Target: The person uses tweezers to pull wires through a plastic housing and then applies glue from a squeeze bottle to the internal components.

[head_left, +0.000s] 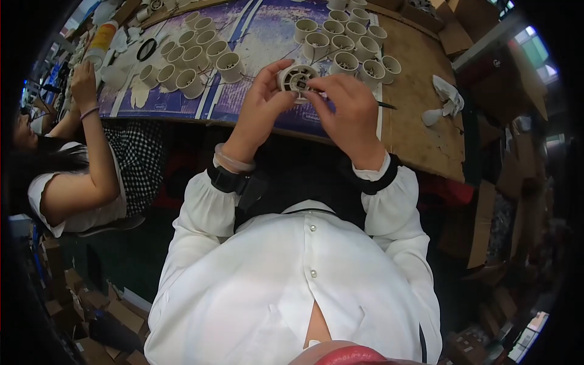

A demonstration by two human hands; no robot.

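A white round housing (282,79) with dark fittings inside is held above the near edge of the table, its open face toward me. My left hand (258,109) grips it from the left, thumb at the lower rim and fingers around the side. Over its right side, my right hand (351,112) pinches thumb and forefinger together close to the fittings; what lies between these fingertips is too small to make out. Similar white cups (229,68) with small parts inside stand in a group beyond my left hand. Another group of white cups (371,72) stands beyond my right hand.
A co-worker (79,176) sits at the left, one hand raised over the table. A black ring (146,50) and a bottle with an orange label (104,35) lie at the far left. White crumpled tissue (449,97) rests on brown board (420,137); cardboard boxes (483,225) stand to the right.
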